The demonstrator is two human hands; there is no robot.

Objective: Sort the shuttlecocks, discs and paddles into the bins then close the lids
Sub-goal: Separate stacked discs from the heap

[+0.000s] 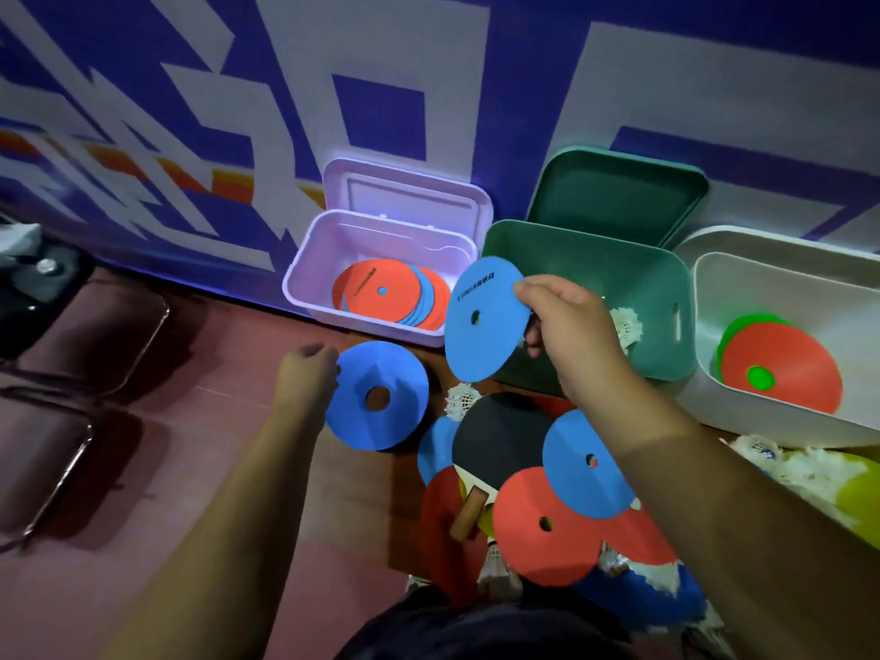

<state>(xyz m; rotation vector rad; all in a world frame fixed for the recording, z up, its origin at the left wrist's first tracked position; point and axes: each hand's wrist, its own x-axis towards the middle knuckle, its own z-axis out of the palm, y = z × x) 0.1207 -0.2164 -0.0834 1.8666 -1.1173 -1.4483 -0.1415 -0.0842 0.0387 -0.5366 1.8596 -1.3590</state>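
My right hand (569, 326) pinches a blue disc (485, 319) held up between the pink bin (305, 278) and the green bin (657, 297). My left hand (307, 373) grips the edge of another blue disc (378, 395) just above the floor. The pink bin holds red and blue discs (381, 290). A shuttlecock (626, 326) lies in the green bin. The white bin (714, 288) holds a red disc (785, 364) over green ones. A pile on the floor has a black paddle (495, 435), blue and red discs (543, 526) and shuttlecocks (462, 397).
All three bin lids stand open against the blue and white wall; the green lid (619, 197) leans back. Dark chairs (81, 335) sit on the floor to the left. More shuttlecocks (805, 469) and a yellow-green disc (857, 507) lie at the right.
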